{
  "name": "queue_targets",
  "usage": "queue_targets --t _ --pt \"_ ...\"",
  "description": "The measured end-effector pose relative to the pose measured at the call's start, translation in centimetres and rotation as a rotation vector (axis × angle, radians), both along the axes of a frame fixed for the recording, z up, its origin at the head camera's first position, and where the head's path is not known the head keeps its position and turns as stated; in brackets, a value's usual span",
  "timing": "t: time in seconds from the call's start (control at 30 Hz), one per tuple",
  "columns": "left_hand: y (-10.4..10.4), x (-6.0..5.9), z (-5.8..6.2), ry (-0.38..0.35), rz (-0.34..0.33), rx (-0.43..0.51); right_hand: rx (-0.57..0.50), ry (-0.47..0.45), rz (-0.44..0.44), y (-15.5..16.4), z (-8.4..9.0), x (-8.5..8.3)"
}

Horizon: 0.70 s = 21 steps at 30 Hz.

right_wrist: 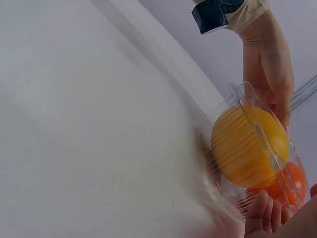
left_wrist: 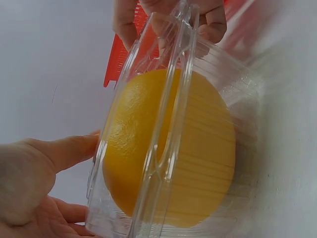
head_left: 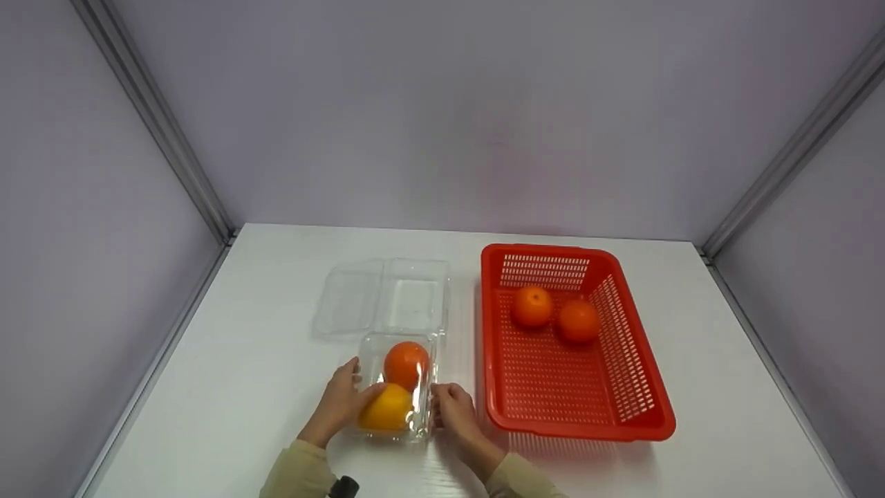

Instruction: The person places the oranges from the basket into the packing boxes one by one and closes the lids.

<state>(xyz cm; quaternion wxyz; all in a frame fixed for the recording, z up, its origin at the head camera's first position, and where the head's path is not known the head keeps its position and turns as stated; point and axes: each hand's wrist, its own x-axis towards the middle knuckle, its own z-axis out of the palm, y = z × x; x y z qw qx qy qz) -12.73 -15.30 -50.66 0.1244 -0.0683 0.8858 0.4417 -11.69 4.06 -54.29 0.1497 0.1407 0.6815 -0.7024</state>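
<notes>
A clear plastic clamshell box [head_left: 372, 346] with its lid down over the base stands near the front of the table. Inside it lie a yellow fruit [left_wrist: 205, 148], like a large lemon or an orange, and an orange [head_left: 406, 364] behind it. My left hand [head_left: 343, 401] grips the box from the left, thumb over the lid and fingers along the side. On the opposite side, my right hand [head_left: 454, 413] pinches the rim, its fingers curled at the edge in the right wrist view.
A second clear clamshell box [head_left: 415, 304] lies open behind the first, its lid folded out to the left. To the right, a red plastic basket [head_left: 492, 346] holds an orange [head_left: 532, 306] and another orange [head_left: 579, 321]. Pale walls enclose the white table [head_left: 228, 373].
</notes>
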Motion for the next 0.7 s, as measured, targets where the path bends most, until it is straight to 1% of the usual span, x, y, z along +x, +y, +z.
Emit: queue_targets --t 0.2,0.37,0.53,0.7 --pt "-0.1 0.0 0.0 0.013 -0.009 0.01 0.117 0.044 -0.104 -1.4 0.8 -1.0" --pt "-0.1 0.0 0.1 0.004 -0.002 0.0 0.194 0.033 -0.17 -2.3 1.4 -2.5" --pt "0.1 0.0 0.1 -0.012 0.002 0.007 0.232 0.021 -0.224 -2.9 1.8 -4.0" --pt "0.2 0.0 0.0 -0.014 0.003 0.009 0.243 -0.022 -0.252 -3.0 2.2 -5.3"
